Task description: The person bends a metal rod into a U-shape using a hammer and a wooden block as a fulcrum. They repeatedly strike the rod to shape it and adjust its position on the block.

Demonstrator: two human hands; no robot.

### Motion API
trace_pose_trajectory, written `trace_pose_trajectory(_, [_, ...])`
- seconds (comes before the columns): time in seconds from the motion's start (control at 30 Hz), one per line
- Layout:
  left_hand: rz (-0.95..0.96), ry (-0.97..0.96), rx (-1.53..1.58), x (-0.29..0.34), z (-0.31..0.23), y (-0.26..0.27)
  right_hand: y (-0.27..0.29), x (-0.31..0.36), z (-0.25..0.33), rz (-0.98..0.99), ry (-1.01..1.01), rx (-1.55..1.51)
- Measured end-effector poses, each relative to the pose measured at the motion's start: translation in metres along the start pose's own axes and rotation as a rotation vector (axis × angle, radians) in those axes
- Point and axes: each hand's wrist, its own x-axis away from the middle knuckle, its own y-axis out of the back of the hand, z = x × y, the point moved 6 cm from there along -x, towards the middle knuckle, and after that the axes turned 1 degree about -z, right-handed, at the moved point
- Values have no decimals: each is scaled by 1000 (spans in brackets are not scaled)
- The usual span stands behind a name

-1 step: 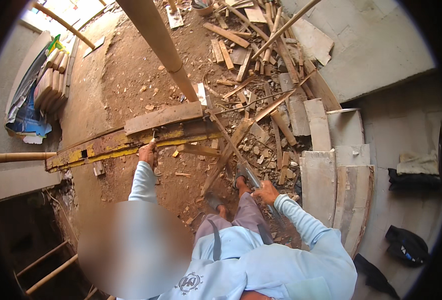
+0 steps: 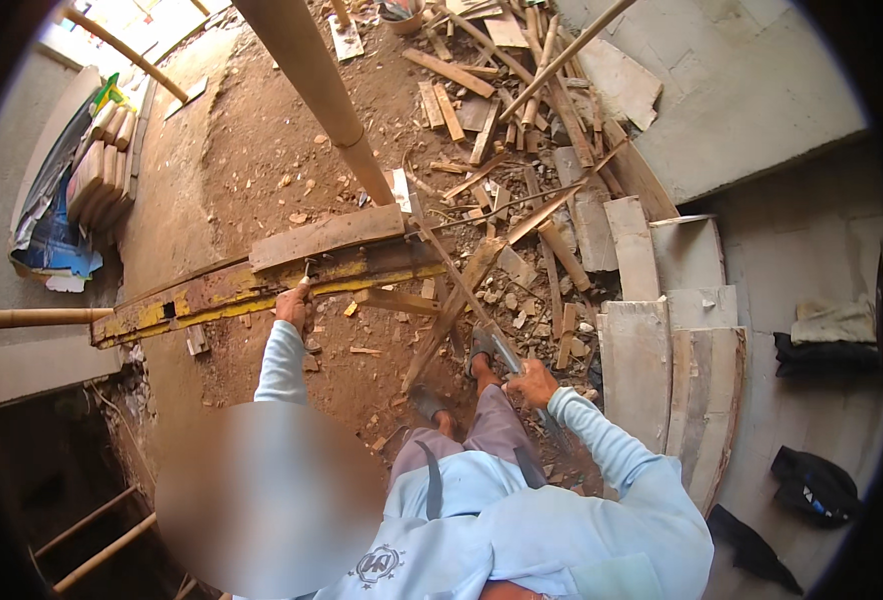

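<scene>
Beam (image 2: 224,292) with worn yellow paint and rust runs from left to right over the earth floor (image 2: 262,150). On its far edge, toward the right end, there is a flat brown plank (image 2: 327,238). The left hand (image 2: 293,305) is at the near edge of the beam, below this plank; its fingers are closed around a small metal piece (image 2: 308,270), whose tip shows above the hand and points to the beam. The right hand (image 2: 534,382) is clamped on a long narrow bar (image 2: 502,347), which slopes up to the right end of the beam and crosses a rough timber (image 2: 430,358). The lower part of the bar is blurred. A thick round post (image 2: 322,90) comes down near the plank's right end. Beyond the beam's right end, loose wood pieces (image 2: 452,110) lie in a heap.
</scene>
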Motion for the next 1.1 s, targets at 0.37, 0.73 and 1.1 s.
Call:
trace_pose_trajectory(0.37, [-127, -737, -253, 137, -73, -51, 29, 34, 41, -352, 331, 20])
trace_pose_trajectory(0.73, [25, -219, 223, 117, 0, -48, 1, 62, -2, -173, 197, 221])
trace_pose_trajectory(1.1, [82, -26, 254, 137, -17, -67, -14, 33, 3, -123, 218, 89])
